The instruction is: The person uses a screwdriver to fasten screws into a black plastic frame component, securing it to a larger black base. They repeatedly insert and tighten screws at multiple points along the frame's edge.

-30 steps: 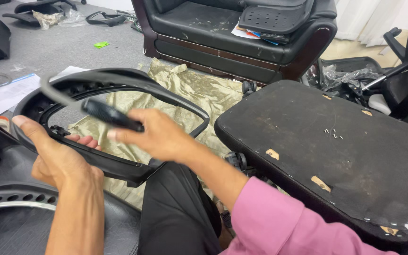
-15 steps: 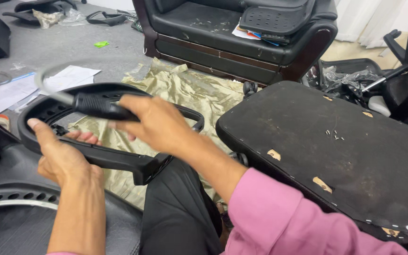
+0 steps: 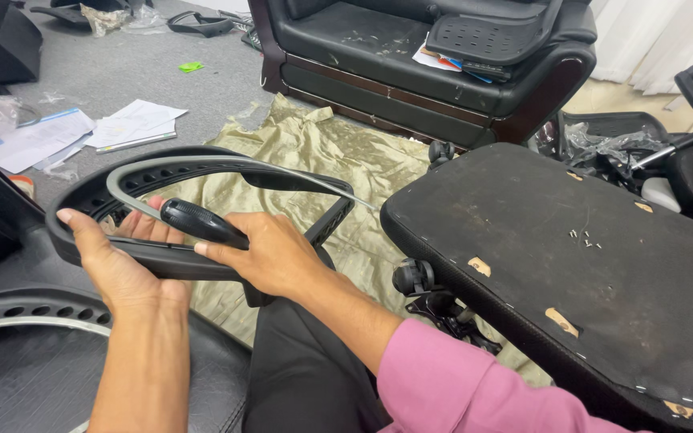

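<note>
My left hand (image 3: pixel 122 269) grips the near rail of a black, loop-shaped plastic chair frame (image 3: pixel 298 180) held above my lap. A grey strip (image 3: pixel 202 164) runs along the inside of the loop. My right hand (image 3: pixel 270 256) holds a black-handled tool (image 3: pixel 198 223), apparently a screwdriver, with the handle pointing left over the frame. Its tip is hidden by my hand. An upturned black chair seat base (image 3: pixel 571 265) lies just to the right, with small screws (image 3: pixel 585 236) resting on it.
An olive-gold cloth (image 3: pixel 338 152) covers the floor ahead. A dark sofa (image 3: pixel 411 72) stands beyond it with a black chair part and papers on it. Papers (image 3: pixel 130 124) lie at left. Chair castors (image 3: pixel 415 277) and other chair parts sit at right.
The frame has tilted and shifted in my left hand. My right hand with the tool has moved down and toward me, now resting against the frame's near rail.
</note>
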